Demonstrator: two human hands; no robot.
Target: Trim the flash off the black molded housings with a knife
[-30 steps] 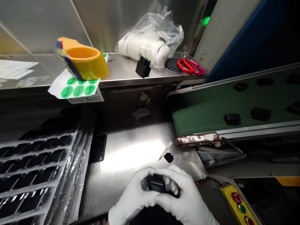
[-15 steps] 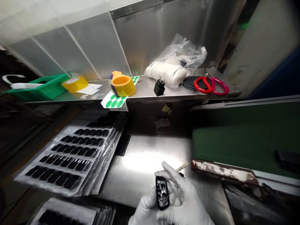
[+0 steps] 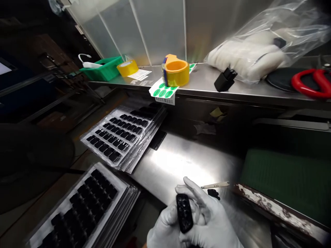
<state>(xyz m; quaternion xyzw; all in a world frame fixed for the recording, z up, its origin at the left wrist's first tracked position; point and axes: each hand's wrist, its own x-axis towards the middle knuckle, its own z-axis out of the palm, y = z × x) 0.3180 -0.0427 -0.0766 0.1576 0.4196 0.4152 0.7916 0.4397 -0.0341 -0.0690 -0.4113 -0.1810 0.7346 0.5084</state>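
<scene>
In white gloves, both hands are at the lower middle, closed round a small black oblong piece [image 3: 184, 213] with rounded corners and round recesses in its face. My left hand [image 3: 164, 225] grips its left edge, the thumb along the side. From the right, my right hand [image 3: 210, 220] holds the lower end and the other edge; its index finger stretches past the top. Some fingers behind the piece are hidden. Just beyond the right hand, a pale flat strip with dark lettering [image 3: 217, 185] and a small black part [image 3: 213, 193] lie on the metal bench [image 3: 170, 165].
Stacked trays of black parts [image 3: 103, 160] stand left, with another stack [image 3: 121, 196] nearer. A shelf [image 3: 199, 90] carries tape in an orange dispenser [image 3: 177, 73], a green bin [image 3: 110, 70], a black block [image 3: 224, 80], bagged white material [image 3: 245, 57] and red-handled scissors [image 3: 305, 81]. A green belt [image 3: 289, 182] lies right.
The view has swung left and closer to the shelf, showing more of the nearer tray stack. Both hands keep hold of the black piece, whose face now looks darker. The strip and small part show more fully.
</scene>
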